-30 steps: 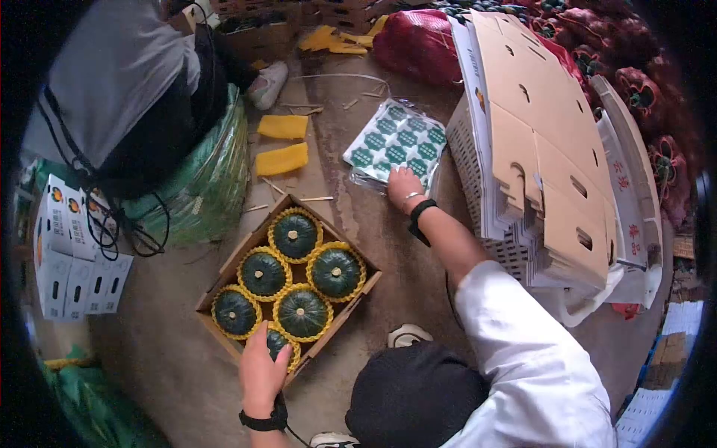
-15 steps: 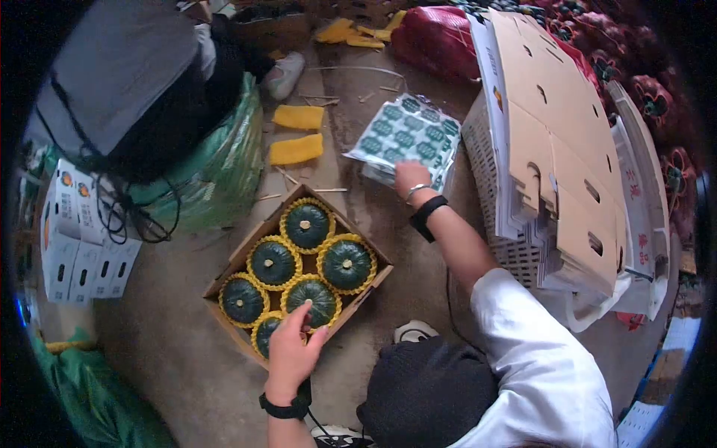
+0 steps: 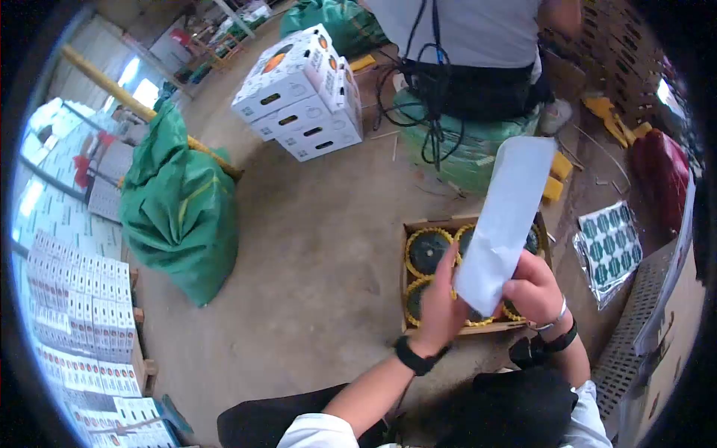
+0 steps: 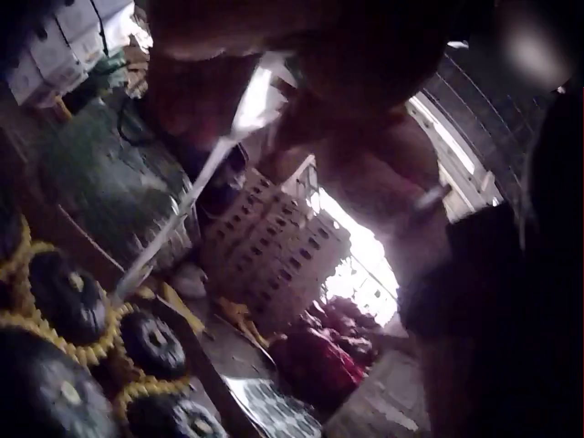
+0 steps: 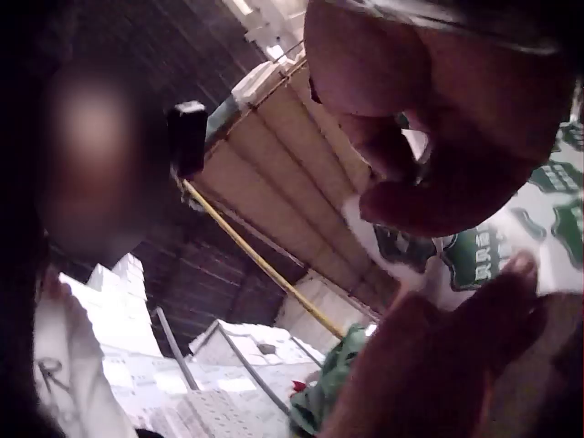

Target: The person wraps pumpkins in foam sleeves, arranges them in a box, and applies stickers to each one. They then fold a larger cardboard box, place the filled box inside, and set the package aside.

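Note:
Both hands are at a sheet of stickers [image 3: 506, 216] held up over the carton, its white back showing in the head view. Green labels [image 5: 470, 260] show on its other face in the right wrist view. My left hand [image 3: 441, 313] grips the sheet's lower left edge, thumb over the labels. My right hand [image 3: 534, 290] pinches the lower right edge with curled fingers. Below, dark green squashes [image 3: 429, 252] in yellow foam nets sit in an open carton [image 3: 405, 299], partly hidden by the sheet and hands.
A pack of sticker sheets [image 3: 611, 243] lies on the floor at right, near a perforated crate [image 3: 635, 313]. White printed boxes [image 3: 306, 97] are stacked ahead. A green sack [image 3: 179, 216] stands left. Another person [image 3: 478, 45] sits on a green wrapped bundle [image 3: 455, 153].
My right hand has left the sticker pack and come back over the carton with a sheet. The left hand has moved from the squashes to the sheet. The head view has swung left.

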Available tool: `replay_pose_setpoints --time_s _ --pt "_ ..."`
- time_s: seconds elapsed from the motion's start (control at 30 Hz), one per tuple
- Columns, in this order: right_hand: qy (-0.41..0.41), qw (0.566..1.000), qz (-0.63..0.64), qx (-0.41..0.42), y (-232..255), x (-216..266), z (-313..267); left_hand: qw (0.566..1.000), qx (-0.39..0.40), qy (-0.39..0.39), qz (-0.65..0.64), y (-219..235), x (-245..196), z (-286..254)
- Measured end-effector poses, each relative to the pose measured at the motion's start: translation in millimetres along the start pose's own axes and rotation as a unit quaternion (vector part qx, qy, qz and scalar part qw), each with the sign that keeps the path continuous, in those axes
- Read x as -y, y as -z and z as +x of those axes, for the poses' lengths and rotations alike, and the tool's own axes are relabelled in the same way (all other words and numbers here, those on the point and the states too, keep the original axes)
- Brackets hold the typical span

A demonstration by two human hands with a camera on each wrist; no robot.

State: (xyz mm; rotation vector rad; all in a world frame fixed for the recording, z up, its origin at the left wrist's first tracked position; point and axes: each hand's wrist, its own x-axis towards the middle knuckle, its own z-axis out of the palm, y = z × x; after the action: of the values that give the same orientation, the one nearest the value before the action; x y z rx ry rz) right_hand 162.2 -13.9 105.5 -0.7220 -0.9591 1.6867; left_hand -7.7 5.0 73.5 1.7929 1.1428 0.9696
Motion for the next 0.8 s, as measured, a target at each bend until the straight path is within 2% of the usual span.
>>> replay_pose_setpoints --time_s 0.03,0.07,0.1,0.13,0.17,0.2,0.23,0.27,0.3,0.33,0.37,0.43,0.5,0.53,0.57,0.63,0.67,0.73,0.77,0.8 --pt "0.052 0.996 0.049 0.051 -1 -5 -1 0.999 -0.022 0.024 -0.022 16 0 5" --pt "0.078 0.996 -0.027 0.024 -2 -1 1 0.996 0.002 0.066 -0.062 31 8 10" --pt "0.081 0.996 -0.031 0.023 4 -4 3 0.989 0.03 0.106 -0.102 48 17 15" --pt "0.136 0.935 -0.307 -0.115 20 -13 6 0.967 0.07 0.137 -0.203 68 18 20" --pt "0.175 0.778 -0.553 -0.243 38 -25 8 0.932 0.112 0.168 -0.302 86 18 23" --pt "0.158 0.865 -0.426 -0.214 59 -46 11 0.906 0.093 0.176 -0.373 98 21 24" --pt "0.098 0.955 -0.258 -0.108 66 -59 11 0.874 0.076 0.184 -0.443 106 25 26" --pt "0.005 0.996 -0.085 -0.034 72 -71 10 0.861 0.061 0.197 -0.466 113 28 31" --pt "-0.069 0.991 0.079 0.079 50 -72 14 0.846 0.045 0.214 -0.486 119 31 35" --pt "-0.102 0.982 0.145 0.071 44 -93 16 0.844 -0.001 0.224 -0.488 124 42 35" --pt "-0.137 0.965 0.213 0.064 38 -114 19 0.863 -0.03 0.216 -0.456 128 43 35" --pt "-0.104 0.97 0.211 -0.055 4 -111 37 0.881 -0.072 0.232 -0.407 134 41 33" --pt "-0.026 0.989 0.026 -0.14 17 -114 50 0.877 -0.064 0.247 -0.406 135 39 26" --pt "0.021 0.984 -0.027 -0.174 25 -107 55 0.888 0.028 0.243 -0.39 145 52 16" --pt "0.066 0.973 -0.085 -0.206 32 -97 56 0.927 0.069 0.218 -0.297 139 54 10" --pt "0.12 0.947 -0.179 -0.237 44 -78 55 0.932 0.109 0.193 -0.287 127 56 0" --pt "0.109 0.948 -0.181 -0.238 44 -69 49 0.929 0.114 0.195 -0.295 121 56 -2" --pt "0.114 0.941 -0.199 -0.25 46 -62 42 0.874 0.096 0.218 -0.423 113 54 -2" --pt "0.113 0.939 -0.203 -0.252 50 -62 38 0.872 0.098 0.218 -0.426 113 54 0" --pt "0.102 0.924 -0.259 -0.261 54 -62 33 0.861 0.104 0.224 -0.445 115 52 4"
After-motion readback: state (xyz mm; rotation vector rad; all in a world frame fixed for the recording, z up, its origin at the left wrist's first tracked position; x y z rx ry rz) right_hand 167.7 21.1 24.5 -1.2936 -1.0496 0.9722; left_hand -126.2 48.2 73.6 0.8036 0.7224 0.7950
